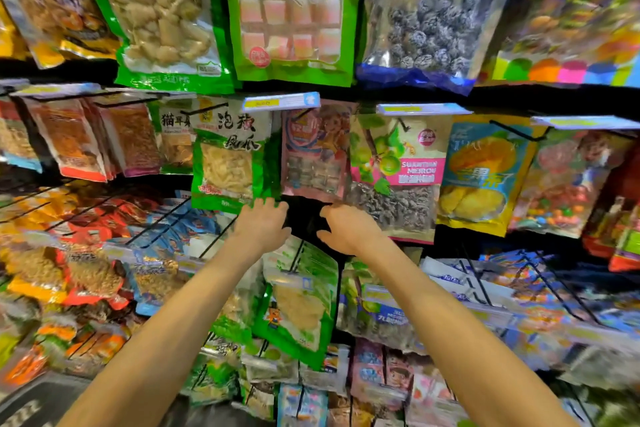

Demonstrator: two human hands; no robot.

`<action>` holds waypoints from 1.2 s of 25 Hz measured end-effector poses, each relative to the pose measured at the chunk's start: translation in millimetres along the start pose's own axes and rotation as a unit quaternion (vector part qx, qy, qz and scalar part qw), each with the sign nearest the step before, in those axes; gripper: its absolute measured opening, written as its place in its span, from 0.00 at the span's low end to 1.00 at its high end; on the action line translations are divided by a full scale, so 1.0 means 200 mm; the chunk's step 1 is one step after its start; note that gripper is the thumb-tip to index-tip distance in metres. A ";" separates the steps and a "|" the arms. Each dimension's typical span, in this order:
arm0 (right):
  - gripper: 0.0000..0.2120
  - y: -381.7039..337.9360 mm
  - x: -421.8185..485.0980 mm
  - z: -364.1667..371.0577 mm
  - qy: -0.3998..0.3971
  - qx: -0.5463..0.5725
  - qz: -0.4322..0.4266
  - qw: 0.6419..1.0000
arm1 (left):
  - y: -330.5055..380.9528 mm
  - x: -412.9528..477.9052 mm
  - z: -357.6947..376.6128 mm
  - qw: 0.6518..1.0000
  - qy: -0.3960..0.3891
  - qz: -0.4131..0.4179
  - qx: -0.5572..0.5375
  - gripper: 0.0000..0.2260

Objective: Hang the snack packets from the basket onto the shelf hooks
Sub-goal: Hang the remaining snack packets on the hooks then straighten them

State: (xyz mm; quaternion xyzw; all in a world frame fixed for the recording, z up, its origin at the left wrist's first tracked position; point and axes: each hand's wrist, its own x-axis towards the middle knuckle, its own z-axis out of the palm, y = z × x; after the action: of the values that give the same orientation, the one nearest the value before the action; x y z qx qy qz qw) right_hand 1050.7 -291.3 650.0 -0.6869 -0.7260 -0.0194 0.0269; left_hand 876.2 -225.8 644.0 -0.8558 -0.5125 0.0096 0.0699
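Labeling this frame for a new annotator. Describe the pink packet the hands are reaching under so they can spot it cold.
Find the middle row of hanging packets. The pink packet hangs dead centre, just above the left hand and right hand, under a blue-and-yellow price tag. It sits between the green-and-white packet and the plum packet; it alone is pink with a cartoon figure.

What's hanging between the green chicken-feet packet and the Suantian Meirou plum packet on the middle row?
In the head view, a pink packet with a cartoon child hangs between the green packet and the plum packet, under a price tag.
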 end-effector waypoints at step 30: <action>0.35 0.75 -0.08 -0.36 0.194 0.218 0.285 0.913 | 0.47 0.58 -0.43 0.929 0.085 0.036 -0.358 0.22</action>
State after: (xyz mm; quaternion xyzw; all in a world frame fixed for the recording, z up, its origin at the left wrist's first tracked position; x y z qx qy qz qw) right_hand 1202.5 -303.0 719.6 -0.8244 -0.4662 0.0146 0.3206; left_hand 1021.4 -177.5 723.0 -0.8392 -0.4433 -0.2449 -0.1981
